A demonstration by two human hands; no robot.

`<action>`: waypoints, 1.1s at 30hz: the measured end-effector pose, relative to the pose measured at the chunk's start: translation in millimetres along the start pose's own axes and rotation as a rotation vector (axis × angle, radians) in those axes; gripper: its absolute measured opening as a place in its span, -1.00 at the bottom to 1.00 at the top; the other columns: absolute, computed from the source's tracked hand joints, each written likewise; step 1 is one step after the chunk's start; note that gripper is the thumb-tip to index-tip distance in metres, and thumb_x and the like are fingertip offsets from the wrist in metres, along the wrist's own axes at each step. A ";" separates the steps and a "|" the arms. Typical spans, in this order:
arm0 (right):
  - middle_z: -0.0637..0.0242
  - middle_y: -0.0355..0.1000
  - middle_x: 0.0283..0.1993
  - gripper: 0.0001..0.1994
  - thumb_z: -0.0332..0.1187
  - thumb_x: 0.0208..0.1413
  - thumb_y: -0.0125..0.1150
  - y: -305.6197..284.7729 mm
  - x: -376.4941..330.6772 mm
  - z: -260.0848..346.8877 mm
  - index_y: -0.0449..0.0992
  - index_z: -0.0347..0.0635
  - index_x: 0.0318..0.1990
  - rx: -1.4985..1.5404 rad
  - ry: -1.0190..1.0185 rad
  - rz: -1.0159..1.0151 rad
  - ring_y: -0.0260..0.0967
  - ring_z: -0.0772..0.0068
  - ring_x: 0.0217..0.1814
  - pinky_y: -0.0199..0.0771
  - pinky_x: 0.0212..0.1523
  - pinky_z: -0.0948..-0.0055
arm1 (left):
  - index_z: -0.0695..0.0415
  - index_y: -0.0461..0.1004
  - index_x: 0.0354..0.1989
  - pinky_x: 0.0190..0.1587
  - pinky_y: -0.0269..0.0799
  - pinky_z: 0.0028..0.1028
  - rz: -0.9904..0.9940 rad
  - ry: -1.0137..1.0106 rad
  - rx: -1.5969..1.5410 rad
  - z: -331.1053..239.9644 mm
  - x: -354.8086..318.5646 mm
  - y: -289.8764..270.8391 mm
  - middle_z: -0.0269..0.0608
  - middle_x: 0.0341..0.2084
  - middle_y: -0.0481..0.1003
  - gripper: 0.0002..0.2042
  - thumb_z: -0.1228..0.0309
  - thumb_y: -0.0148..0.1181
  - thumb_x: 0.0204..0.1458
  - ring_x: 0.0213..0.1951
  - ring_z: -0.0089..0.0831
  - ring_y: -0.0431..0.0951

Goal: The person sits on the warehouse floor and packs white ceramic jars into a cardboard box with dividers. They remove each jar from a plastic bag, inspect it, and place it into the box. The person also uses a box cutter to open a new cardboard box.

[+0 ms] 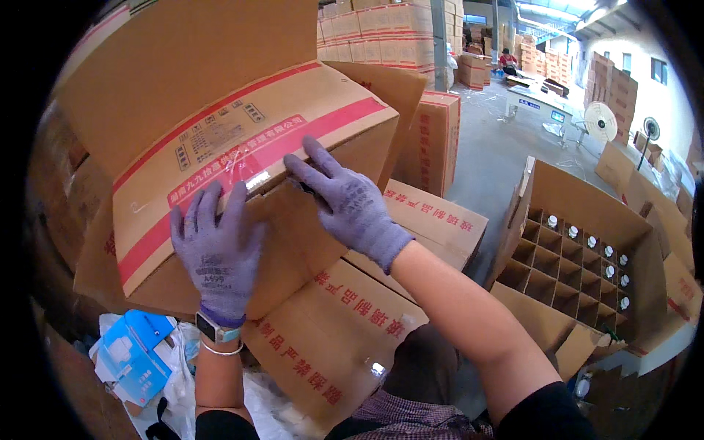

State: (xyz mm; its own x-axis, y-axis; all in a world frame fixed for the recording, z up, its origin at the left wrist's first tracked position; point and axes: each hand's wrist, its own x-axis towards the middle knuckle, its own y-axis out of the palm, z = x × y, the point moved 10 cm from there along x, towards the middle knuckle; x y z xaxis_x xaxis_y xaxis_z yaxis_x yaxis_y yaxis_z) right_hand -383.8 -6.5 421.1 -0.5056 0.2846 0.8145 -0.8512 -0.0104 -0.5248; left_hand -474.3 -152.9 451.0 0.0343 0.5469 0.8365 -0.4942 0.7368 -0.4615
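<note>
A brown carton (pixel 220 139) with pink stripes and printed marks lies tilted before me. Shiny clear tape (pixel 258 179) shows at its near edge, between my hands. My left hand (pixel 218 253), in a purple-grey glove, rests there with its fingers spread over the edge. At the same edge, farther right, my gloved right hand (pixel 352 209) is bent, its fingertips on the striped panel. A small dark thing (pixel 302 186) shows under its fingers; I cannot make out what it is. Behind the carton a large plain cardboard flap (pixel 198 66) stands up.
Printed cartons (pixel 330 330) lie below my hands. At right an open divided carton (pixel 579 183) holds several white-capped bottles (pixel 610 270). A blue box (pixel 136 359) lies among plastic at lower left. Farther back are stacked cartons (pixel 381 37), a fan (pixel 600 121) and a person (pixel 507 60).
</note>
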 end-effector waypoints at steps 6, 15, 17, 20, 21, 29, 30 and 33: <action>0.15 0.11 0.50 -0.28 -0.53 0.00 0.12 14.8 19.0 -1.5 0.25 0.24 0.38 -0.119 0.073 0.091 0.51 -0.04 0.09 0.60 -0.01 0.12 | 0.00 0.55 -0.24 0.30 0.15 -0.01 -0.026 -0.001 -0.146 -11.1 -13.4 -12.4 -0.18 -0.13 0.48 -0.68 0.22 0.41 -0.20 0.00 -0.11 0.44; 0.26 0.08 0.52 -0.33 -0.49 0.05 0.09 21.5 36.8 -7.0 0.26 0.16 0.38 -0.152 0.118 0.180 0.46 0.02 0.19 0.55 0.09 0.13 | -0.06 0.46 -0.54 0.24 0.20 0.03 0.031 -0.014 -0.399 -32.9 -91.0 -83.5 -0.31 -0.46 0.40 -0.76 0.21 0.45 -0.28 -0.27 -0.23 0.44; 0.11 0.05 0.52 -0.36 -0.56 0.02 0.06 -0.6 24.5 14.3 0.32 0.05 0.33 0.067 0.018 0.056 0.41 -0.05 0.24 0.50 0.16 0.15 | -0.07 0.47 -0.54 0.23 0.20 0.04 -0.050 -0.040 -0.377 -11.2 -74.9 -81.3 -0.34 -0.45 0.41 -0.72 0.15 0.49 -0.29 -0.28 -0.26 0.44; -0.03 0.07 0.50 -0.41 -0.60 0.00 0.03 -55.6 -24.4 27.1 0.37 -0.07 0.27 0.283 -0.150 -0.339 0.38 -0.08 0.27 0.42 0.24 0.18 | -0.01 0.48 -0.47 0.23 0.24 0.01 -0.214 -0.024 -0.340 15.8 -51.5 -98.3 -0.32 -0.47 0.43 -0.65 0.13 0.51 -0.34 -0.28 -0.21 0.45; -0.06 0.12 0.47 -0.43 -0.61 0.00 0.01 -74.0 -48.9 22.8 0.39 -0.12 0.25 0.301 -0.090 -0.479 0.35 -0.10 0.29 0.38 0.28 0.20 | 0.02 0.48 -0.44 0.24 0.24 0.03 -0.293 0.018 -0.352 16.7 -50.9 -126.9 -0.30 -0.46 0.42 -0.63 0.12 0.51 -0.33 -0.28 -0.21 0.45; 0.14 0.53 0.02 -0.66 -0.28 0.25 0.14 -23.7 -279.5 -173.1 0.52 -0.28 0.08 0.678 1.022 -0.986 0.44 0.28 0.10 0.36 0.20 0.36 | 0.17 0.43 -0.29 0.12 0.26 -0.20 -0.539 -0.058 -0.579 35.9 -46.1 -251.6 -0.18 -0.40 0.39 -0.56 -0.05 0.07 0.16 -0.23 -0.22 0.39; 0.20 0.52 -0.03 -0.70 -0.26 0.26 0.16 -28.3 -296.5 -180.3 0.53 -0.27 0.02 0.747 1.042 -1.101 0.43 0.34 0.04 0.37 0.15 0.37 | 0.18 0.44 -0.28 0.12 0.26 -0.21 -0.557 -0.001 -0.693 29.6 -38.8 -257.1 -0.16 -0.38 0.41 -0.56 -0.04 0.08 0.15 -0.22 -0.22 0.40; 0.35 0.49 -0.18 -0.76 -0.22 0.26 0.20 -11.5 -294.9 -163.4 0.55 -0.22 -0.13 0.953 1.063 -1.268 0.39 0.47 -0.12 0.40 -0.02 0.42 | 0.20 0.50 -0.16 0.19 0.24 -0.18 -0.484 -0.045 -0.710 61.5 -54.6 -267.9 -0.05 -0.24 0.50 -0.44 -0.15 0.05 0.13 -0.12 -0.15 0.45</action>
State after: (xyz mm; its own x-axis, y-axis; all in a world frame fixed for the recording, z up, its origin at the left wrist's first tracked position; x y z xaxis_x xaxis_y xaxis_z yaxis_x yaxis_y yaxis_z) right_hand -201.8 66.3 146.5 0.3544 0.9292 -0.1047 -0.5696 0.3033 0.7639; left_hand -397.2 -404.5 547.1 0.0595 0.1032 0.9929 0.2266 0.9673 -0.1141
